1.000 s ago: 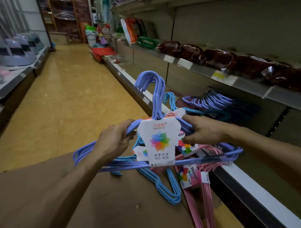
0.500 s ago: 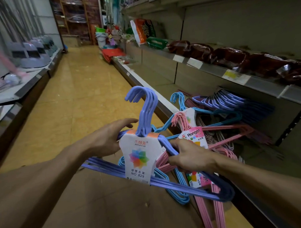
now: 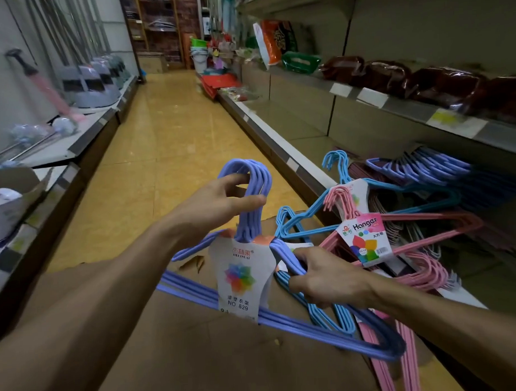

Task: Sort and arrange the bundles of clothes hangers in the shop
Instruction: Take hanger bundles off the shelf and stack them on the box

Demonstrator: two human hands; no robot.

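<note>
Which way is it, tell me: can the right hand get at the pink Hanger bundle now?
Probably not yet. The right hand is gripping the purple bundle by its shoulder. The pink Hanger bundle lies just beyond, nothing between, so once it lets go the way looks free.

The pink hangers (image 3: 403, 363) run off the bottom edge; the card (image 3: 242, 280) hides the purple bundle's (image 3: 314, 331) necks; far shelf goods blur.

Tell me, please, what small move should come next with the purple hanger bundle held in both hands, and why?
Probably carry the purple hanger bundle right, toward the purple hangers on the lower shelf. The left hand grips its hooks, the right hand its shoulder, so it is lifted free and the matching colour lies there.
</note>
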